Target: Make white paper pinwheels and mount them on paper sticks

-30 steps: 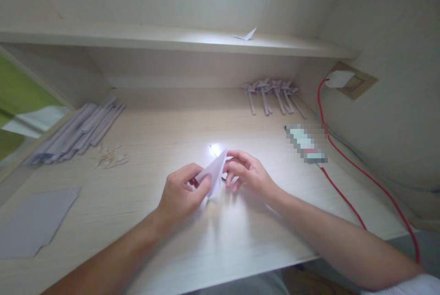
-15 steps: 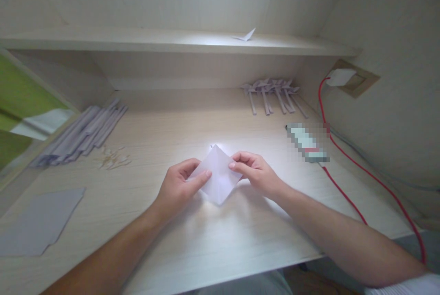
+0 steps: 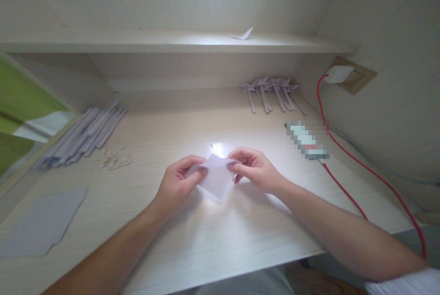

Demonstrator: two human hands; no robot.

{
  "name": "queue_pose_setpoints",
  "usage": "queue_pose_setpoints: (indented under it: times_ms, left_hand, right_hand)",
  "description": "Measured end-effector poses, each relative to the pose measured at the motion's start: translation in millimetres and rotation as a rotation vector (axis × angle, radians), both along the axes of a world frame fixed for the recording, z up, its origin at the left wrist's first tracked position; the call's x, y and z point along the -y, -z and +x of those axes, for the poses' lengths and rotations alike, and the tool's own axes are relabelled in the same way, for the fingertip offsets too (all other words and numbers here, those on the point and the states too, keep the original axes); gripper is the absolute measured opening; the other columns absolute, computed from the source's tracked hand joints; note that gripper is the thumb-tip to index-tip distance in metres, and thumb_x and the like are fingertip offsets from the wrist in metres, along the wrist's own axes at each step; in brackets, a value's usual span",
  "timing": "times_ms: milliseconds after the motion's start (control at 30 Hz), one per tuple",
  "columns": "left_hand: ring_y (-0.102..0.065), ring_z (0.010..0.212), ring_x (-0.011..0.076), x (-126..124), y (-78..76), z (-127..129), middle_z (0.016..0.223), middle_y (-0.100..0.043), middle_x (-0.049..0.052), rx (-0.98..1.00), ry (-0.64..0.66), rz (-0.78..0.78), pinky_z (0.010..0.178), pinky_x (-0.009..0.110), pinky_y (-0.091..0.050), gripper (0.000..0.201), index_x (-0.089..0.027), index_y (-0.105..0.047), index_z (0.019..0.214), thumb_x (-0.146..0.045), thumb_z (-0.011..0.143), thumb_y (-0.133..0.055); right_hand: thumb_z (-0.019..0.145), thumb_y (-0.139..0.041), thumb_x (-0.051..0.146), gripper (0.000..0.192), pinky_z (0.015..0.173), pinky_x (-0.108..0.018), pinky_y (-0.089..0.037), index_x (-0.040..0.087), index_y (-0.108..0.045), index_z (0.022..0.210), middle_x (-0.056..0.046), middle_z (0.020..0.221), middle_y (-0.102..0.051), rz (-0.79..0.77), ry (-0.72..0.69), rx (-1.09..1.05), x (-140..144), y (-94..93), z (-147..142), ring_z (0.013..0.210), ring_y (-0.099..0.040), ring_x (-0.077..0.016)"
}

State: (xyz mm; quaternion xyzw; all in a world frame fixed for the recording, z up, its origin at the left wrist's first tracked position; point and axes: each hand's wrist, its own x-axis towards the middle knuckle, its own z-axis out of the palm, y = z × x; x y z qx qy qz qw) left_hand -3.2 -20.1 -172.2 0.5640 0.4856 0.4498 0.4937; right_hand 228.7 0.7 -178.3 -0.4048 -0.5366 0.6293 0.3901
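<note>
A creased, diamond-shaped piece of thin white paper [image 3: 216, 178] sits at the centre of the frame, above the pale wood-grained bench [image 3: 192, 249]. The left hand [image 3: 184, 175] is pinched on its left corner, thumb on top; the right hand [image 3: 252, 169] is pinched on its right corner. Left of centre lies a loose scatter of small, thin, pale sticks [image 3: 116, 159], with a heap of white rolled-paper tubes [image 3: 85, 135] just beyond it. Flat white paper [image 3: 44, 224] lies at lower left. Right of centre is a blurred-out rectangular phone [image 3: 305, 140] with a red cable [image 3: 343, 190]. At upper right, white paper pinwheels on stems [image 3: 271, 86] lie bunched; a folded white paper scrap [image 3: 244, 35] rests on the pale shelf [image 3: 154, 40] at the top.
</note>
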Motion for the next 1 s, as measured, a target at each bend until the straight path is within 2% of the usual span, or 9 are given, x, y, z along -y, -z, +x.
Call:
queue_pose_setpoints:
  times_ms: [133,267,400,467,533,600,700,867,1000]
  left_hand:
    - [-0.07,0.084,0.018,-4,3.0,-3,0.087,-0.08,0.003,0.0,0.024,0.045,0.076,0.023,-0.05,0.01,-0.02,-0.082,0.08,-0.018,0.077,-0.073]
    - [-0.072,0.089,0.0207,-3,1.5,-4,0.097,-0.081,0.004,-0.085,0.06,0.05,0.078,0.026,-0.051,0.015,-0.02,-0.082,0.095,-0.025,0.084,-0.073]
    - [-0.069,0.079,0.022,-3,-9.8,-5,0.088,-0.079,0.004,-0.294,0.107,0.011,0.068,0.027,-0.048,0.023,-0.017,-0.081,0.091,-0.036,0.091,-0.067]
    - [-0.067,0.074,0.0218,-7,-19.4,-10,0.08,-0.076,0.003,-0.35,0.051,0.044,0.065,0.027,-0.045,0.029,-0.016,-0.078,0.084,-0.04,0.093,-0.064]
    - [-0.065,0.071,0.0211,-14,-32.7,-17,0.076,-0.073,0.003,-0.371,-0.061,0.078,0.063,0.027,-0.044,0.031,-0.016,-0.075,0.083,-0.043,0.093,-0.063]
    - [-0.062,0.065,0.0195,-23,-51.3,-23,0.07,-0.069,0.002,-0.345,-0.146,0.098,0.059,0.027,-0.044,0.033,-0.016,-0.074,0.085,-0.046,0.093,-0.063]
    - [-0.059,0.059,0.0174,-36,-88.6,-22,0.063,-0.065,0.001,-0.272,-0.163,0.171,0.056,0.026,-0.044,0.032,-0.016,-0.071,0.084,-0.046,0.091,-0.066]
    - [-0.059,0.054,0.0157,-42,-152.9,-6,0.061,-0.066,0.001,-0.189,-0.16,0.296,0.05,0.024,-0.045,0.027,-0.016,-0.071,0.081,-0.043,0.087,-0.069]
    - [-0.056,0.047,0.0153,-36,-176.4,-3,0.054,-0.062,0.0,-0.215,-0.175,0.299,0.043,0.023,-0.039,0.025,-0.018,-0.072,0.078,-0.042,0.083,-0.07]
  right_hand:
    - [0.078,-0.075,0.031,0.018,0.057,-0.027,-0.06,0.018,-0.074,0.089,-0.001,0.079,-0.072,-0.02,-0.02,0.026,-3,-0.1,2,0.064,-0.071,-0.0145]
    - [0.081,-0.075,0.038,0.024,0.061,-0.027,-0.059,0.017,-0.072,0.093,0.0,0.078,-0.07,0.003,0.0,0.076,-1,1.4,-1,0.064,-0.07,-0.0139]
    - [0.086,-0.069,0.049,0.035,0.065,-0.03,-0.056,0.017,-0.068,0.1,-0.002,0.082,-0.07,0.09,0.015,0.166,1,-0.9,-4,0.067,-0.069,-0.0158]
    - [0.092,-0.062,0.055,0.044,0.065,-0.031,-0.054,0.018,-0.062,0.115,-0.002,0.083,-0.07,0.149,0.044,0.25,2,-3.8,-5,0.067,-0.068,-0.0168]
    - [0.097,-0.055,0.057,0.041,0.066,-0.03,-0.049,0.019,-0.061,0.111,-0.003,0.085,-0.069,0.223,0.095,0.381,2,-6.8,-5,0.071,-0.064,-0.0171]
    - [0.092,-0.064,0.048,0.029,0.069,-0.031,-0.043,0.02,-0.065,0.096,-0.004,0.086,-0.07,0.29,0.117,0.559,1,-9.1,-6,0.077,-0.062,-0.0185]
    - [0.076,-0.079,0.034,0.021,0.068,-0.032,-0.033,0.019,-0.068,0.084,-0.006,0.084,-0.069,0.347,0.114,0.832,0,-10.3,-8,0.075,-0.058,-0.02]
    - [0.084,-0.066,0.029,0.015,0.069,-0.032,-0.031,0.018,-0.074,0.091,-0.01,0.093,-0.073,0.4,0.044,1.094,-2,-12.6,-10,0.082,-0.065,-0.0239]
    - [0.08,-0.066,0.028,0.016,0.067,-0.032,-0.031,0.018,-0.077,0.086,-0.011,0.098,-0.072,0.398,-0.033,1.213,-2,-21.2,-4,0.08,-0.067,-0.0238]
